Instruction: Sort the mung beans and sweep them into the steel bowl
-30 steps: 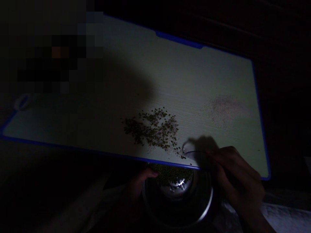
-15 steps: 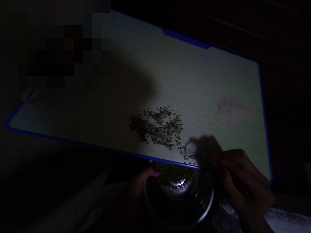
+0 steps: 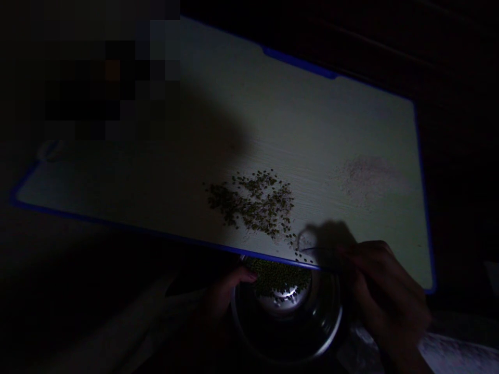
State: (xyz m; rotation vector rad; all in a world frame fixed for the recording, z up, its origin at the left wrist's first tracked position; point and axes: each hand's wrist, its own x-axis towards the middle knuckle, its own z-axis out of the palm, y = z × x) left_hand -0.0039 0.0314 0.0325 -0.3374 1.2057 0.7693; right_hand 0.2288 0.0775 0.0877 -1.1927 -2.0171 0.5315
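Note:
My left hand (image 3: 228,291) grips a shiny metal bowl (image 3: 333,332) by its left rim, thumb over the edge. Green mung beans (image 3: 275,278) lie inside, and the board's front edge hides the bowl's far side. Above it extends a pale board with a blue border (image 3: 312,119), with more mung beans (image 3: 261,202) scattered near its front edge. At the right of these, my right hand (image 3: 390,291) is closed, fingertips pinched low over the board. A thin dark thing (image 3: 317,249) sticks out from them toward the nearest beans; the dimness hides its kind.
A loose heap of pale, fine grains (image 3: 368,176) lies on the board's right part. Crumpled clear plastic (image 3: 360,343) is beside the bowl, below my right hand. A light speckled surface (image 3: 460,353) shows at the lower right. The scene is very dark, with the upper left blocked out.
My right hand has shifted very slightly left, its fingers still pinched. The bowl, the left hand and the scattered beans look the same.

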